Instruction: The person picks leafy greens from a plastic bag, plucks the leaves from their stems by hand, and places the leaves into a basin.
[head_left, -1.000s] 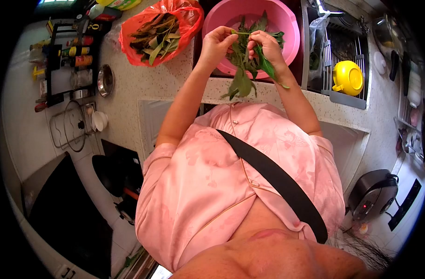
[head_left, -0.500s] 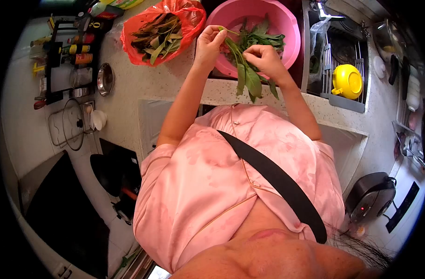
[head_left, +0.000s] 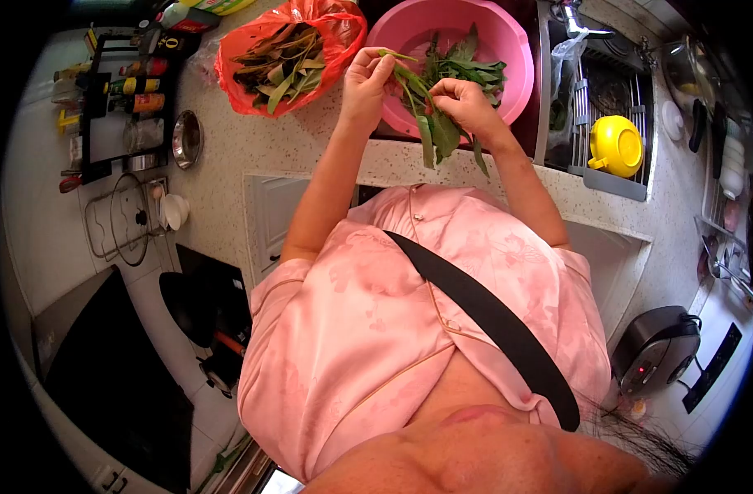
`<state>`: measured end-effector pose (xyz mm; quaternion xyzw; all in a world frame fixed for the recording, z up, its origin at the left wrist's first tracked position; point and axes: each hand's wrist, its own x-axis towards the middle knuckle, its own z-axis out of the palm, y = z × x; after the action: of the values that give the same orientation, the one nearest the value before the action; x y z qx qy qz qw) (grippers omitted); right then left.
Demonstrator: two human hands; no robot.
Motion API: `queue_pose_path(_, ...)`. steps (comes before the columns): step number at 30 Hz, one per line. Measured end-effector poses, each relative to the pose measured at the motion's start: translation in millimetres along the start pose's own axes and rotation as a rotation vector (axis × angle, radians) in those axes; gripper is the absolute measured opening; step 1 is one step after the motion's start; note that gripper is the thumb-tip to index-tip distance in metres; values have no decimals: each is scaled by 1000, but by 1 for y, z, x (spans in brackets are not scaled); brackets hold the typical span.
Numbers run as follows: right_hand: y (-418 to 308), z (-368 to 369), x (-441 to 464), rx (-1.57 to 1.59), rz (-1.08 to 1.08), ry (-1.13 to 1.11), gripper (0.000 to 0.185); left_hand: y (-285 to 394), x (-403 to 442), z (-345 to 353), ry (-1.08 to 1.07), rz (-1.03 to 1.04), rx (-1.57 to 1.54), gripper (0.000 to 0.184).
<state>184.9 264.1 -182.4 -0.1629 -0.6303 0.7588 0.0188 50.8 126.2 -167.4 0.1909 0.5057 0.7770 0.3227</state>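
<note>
My left hand (head_left: 363,86) is closed in a pinch on the stem end of a leafy green stalk (head_left: 413,90). My right hand (head_left: 467,107) has its thumb and fingers pinched on the same greens, a little lower along the stalk. Long leaves (head_left: 444,138) hang below my right hand over the rim of a pink basin (head_left: 518,62). Inside the basin, behind my hands, lie more leafy greens (head_left: 474,72). A red plastic bag (head_left: 343,41) with wilted leaves and stems stands left of my left hand, close to it.
A sink with a drying rack holds a yellow pot (head_left: 615,146) on the right. A metal bowl (head_left: 187,138) and a rack of bottles (head_left: 138,86) stand at left. A rice cooker (head_left: 656,350) sits lower right. The speckled counter edge (head_left: 393,160) runs before me.
My left hand has shifted slightly left and down with the stem. The leaves hanging below my right hand have moved up a little and swung closer together.
</note>
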Motion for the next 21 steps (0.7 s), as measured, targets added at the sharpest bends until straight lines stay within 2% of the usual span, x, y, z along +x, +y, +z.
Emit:
queue_pose_path(2, 5, 1, 1, 68, 38, 7, 17, -2, 0, -3, -15, -15, 13, 10)
queue_pose_path(4, 9, 1, 2, -129, -62, 47, 16, -2, -2, -2, -5, -30, 15, 10)
queue_pose_path(5, 10, 0, 3, -128, -61, 46, 16, -3, -3, -2, 4, -47, 18, 10)
queue_pose_path(7, 11, -2, 4, -446, -106, 52, 15, -4, -4, -3, 4, -44, 43, 9)
queue_pose_path(11, 10, 0, 3, -589, -248, 208, 16, -7, -7, -1, 25, -6, -2, 7)
queue_pose_path(13, 22, -15, 11, -208, -229, 433, 16, 0, -4, -1, 69, 53, -61, 6)
queue_pose_path(14, 39, -36, 22, 124, -136, 422, 16, 5, -3, -1, 117, 114, -120, 7)
queue_pose_path(15, 29, -43, 17, 239, -201, 420, 15, 12, -3, -1, 123, 116, -118, 7)
queue_pose_path(17, 8, -62, 5, 435, -124, 217, 17, 25, -4, -5, 75, 81, -70, 7)
queue_pose_path(18, -1, -61, 4, 438, -120, 219, 17, 25, -3, -14, -5, 45, -71, 9)
queue_pose_path(20, -14, -54, 3, 242, -167, 42, 14, 24, -3, -4, 11, 21, -102, 7)
queue_pose_path(21, -16, -49, 5, 160, -94, -22, 18, 24, -2, 1, 27, 5, -132, 6)
